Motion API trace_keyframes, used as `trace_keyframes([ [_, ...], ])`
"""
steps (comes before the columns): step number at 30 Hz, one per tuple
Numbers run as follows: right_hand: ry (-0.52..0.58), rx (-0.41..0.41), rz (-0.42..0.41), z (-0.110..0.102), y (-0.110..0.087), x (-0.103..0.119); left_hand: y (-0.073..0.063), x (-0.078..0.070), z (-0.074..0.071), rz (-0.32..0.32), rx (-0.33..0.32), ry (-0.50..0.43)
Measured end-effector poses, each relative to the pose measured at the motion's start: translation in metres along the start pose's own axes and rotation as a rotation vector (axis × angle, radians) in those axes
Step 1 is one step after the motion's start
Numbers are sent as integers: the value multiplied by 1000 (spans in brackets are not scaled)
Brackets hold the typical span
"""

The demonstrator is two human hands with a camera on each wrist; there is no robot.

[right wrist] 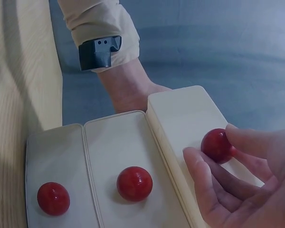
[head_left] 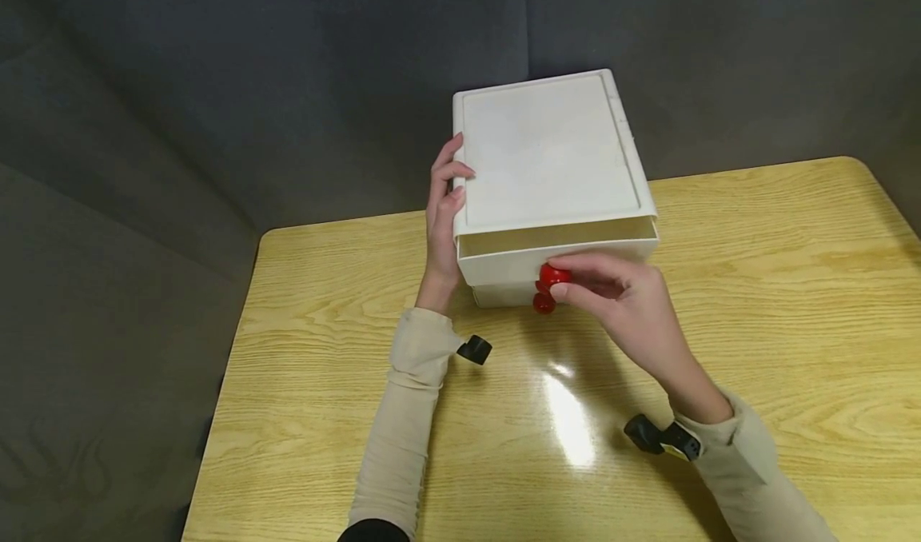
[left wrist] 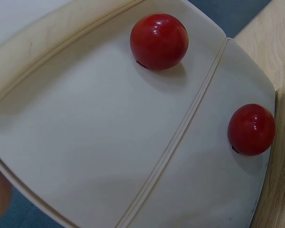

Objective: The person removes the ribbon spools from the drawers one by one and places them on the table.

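A white drawer cabinet point(head_left: 547, 154) with round red knobs stands on the table. Its top drawer point(head_left: 518, 264) is pulled partway out, leaving a gap below the cabinet's top panel. My right hand point(head_left: 636, 310) pinches the top drawer's red knob point(right wrist: 217, 146) between thumb and fingers. At the cabinet's left side is my left hand point(head_left: 442, 214), fingers bent over the top edge and gripping it; its thumb is hidden. Below, the middle knob point(right wrist: 134, 184) and the bottom knob point(right wrist: 53, 198) sit on drawers that are pushed in.
The cabinet stands near the back edge of the wood-grain table point(head_left: 777, 326). Dark cloth point(head_left: 324, 86) hangs behind and to the left. Each sleeved wrist wears a small black camera, such as the right wrist camera point(head_left: 645, 434).
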State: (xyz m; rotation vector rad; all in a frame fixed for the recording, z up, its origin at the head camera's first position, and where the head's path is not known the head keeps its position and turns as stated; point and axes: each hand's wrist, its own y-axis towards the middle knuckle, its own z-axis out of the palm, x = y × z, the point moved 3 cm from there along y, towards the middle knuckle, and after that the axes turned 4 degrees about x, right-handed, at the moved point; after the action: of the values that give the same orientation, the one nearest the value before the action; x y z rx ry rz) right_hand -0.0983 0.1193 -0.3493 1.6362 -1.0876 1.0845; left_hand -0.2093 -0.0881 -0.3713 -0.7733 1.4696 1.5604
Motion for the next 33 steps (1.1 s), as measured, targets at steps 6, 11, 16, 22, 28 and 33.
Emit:
trace_keyframes([
  [6,-85,-5,-46,-1,-8,5,1,1,-1,12,10,-4],
  [11,-112,-3,-81,0,-13,8,0,0,-2,15,8,15],
  [16,-130,-13,-100,2,-17,8,0,-1,-3,24,11,21],
  [22,-137,-17,-127,3,-19,8,1,-1,-5,52,18,12],
  [28,-140,-15,-143,3,-20,9,1,0,-6,73,20,-2],
  [33,-165,-16,-137,2,-22,10,0,1,-6,63,28,1],
])
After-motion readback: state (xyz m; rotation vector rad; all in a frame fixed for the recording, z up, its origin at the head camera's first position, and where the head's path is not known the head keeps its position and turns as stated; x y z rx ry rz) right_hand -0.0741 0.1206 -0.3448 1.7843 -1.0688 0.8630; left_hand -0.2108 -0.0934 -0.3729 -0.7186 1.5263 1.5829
